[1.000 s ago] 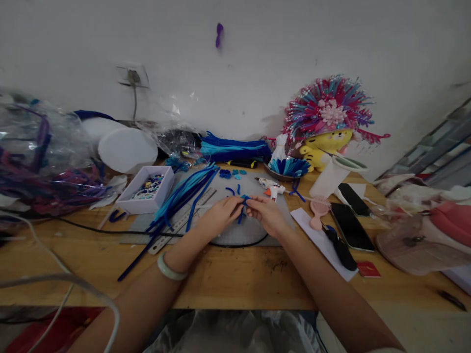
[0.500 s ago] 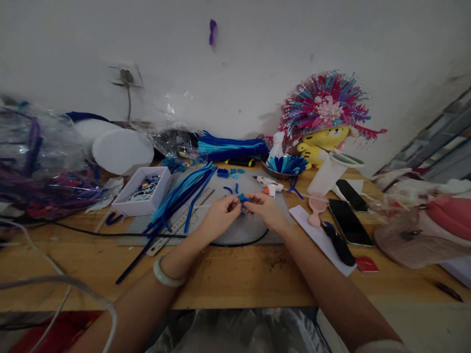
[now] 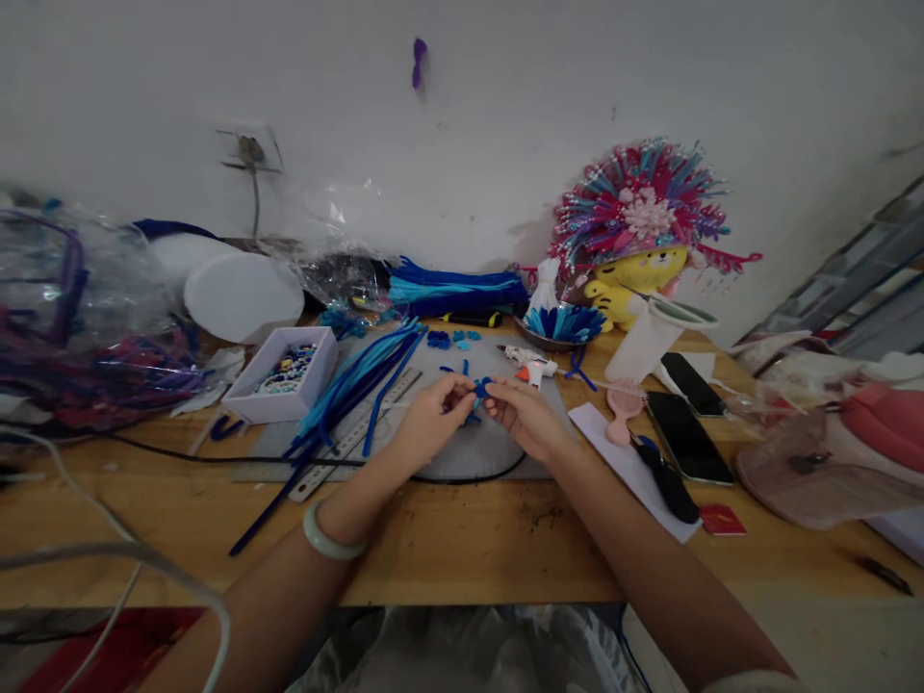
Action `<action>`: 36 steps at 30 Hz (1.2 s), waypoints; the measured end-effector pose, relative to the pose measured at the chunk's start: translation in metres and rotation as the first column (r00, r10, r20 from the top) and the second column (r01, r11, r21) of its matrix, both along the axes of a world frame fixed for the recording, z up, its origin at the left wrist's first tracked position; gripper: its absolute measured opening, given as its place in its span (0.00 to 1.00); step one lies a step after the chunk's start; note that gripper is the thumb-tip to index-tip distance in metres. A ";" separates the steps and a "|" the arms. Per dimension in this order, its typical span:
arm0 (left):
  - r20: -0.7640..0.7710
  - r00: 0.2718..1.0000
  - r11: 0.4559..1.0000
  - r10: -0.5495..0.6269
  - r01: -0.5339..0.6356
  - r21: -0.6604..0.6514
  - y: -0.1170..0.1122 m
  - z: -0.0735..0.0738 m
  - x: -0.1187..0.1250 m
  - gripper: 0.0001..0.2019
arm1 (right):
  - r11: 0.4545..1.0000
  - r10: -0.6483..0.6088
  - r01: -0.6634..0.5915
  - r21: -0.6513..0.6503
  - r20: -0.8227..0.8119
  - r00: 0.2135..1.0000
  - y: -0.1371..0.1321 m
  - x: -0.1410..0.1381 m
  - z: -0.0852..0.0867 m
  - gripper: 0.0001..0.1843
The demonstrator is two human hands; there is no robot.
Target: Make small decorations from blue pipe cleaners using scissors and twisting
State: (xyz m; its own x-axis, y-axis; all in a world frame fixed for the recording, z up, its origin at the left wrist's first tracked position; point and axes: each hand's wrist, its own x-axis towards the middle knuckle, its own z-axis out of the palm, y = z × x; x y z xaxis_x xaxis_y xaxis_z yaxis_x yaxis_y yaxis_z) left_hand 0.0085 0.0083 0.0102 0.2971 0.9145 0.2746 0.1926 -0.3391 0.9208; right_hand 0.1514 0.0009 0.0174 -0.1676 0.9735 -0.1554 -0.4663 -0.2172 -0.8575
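My left hand (image 3: 431, 420) and my right hand (image 3: 521, 414) meet over a grey mat (image 3: 469, 452) at the middle of the wooden table (image 3: 462, 539). Both pinch a small blue pipe-cleaner piece (image 3: 479, 389) between their fingertips, held a little above the mat. A pale green bangle (image 3: 328, 534) sits on my left wrist. A bundle of long blue pipe cleaners (image 3: 353, 385) lies just left of my hands beside a metal ruler (image 3: 346, 441).
A white box of beads (image 3: 283, 373) stands at the left, plastic bags (image 3: 79, 308) further left. A glue gun (image 3: 530, 364), a white cup (image 3: 654, 339), a pink comb (image 3: 622, 409), two phones (image 3: 685, 423) and a plush toy with a feathered headdress (image 3: 639, 231) lie right.
My hands have lifted the blue piece slightly and turned it between the fingertips. The view has shifted a little.
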 end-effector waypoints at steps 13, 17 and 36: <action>-0.133 0.990 0.981 -0.039 0.063 0.186 -0.001 0.003 -0.005 0.06 | 0.998 0.005 -0.008 0.067 0.050 0.999 0.000 -0.003 -0.003 0.11; 0.302 0.942 0.915 -0.149 0.247 -0.320 -0.001 0.004 -0.003 0.08 | 0.989 -0.020 -0.001 0.149 0.139 0.990 -0.002 -0.004 -0.005 0.11; 0.237 0.970 0.964 -0.047 0.106 -0.245 0.001 0.002 0.001 0.08 | 0.969 -0.095 -0.009 0.248 0.403 0.910 -0.004 0.002 0.006 0.05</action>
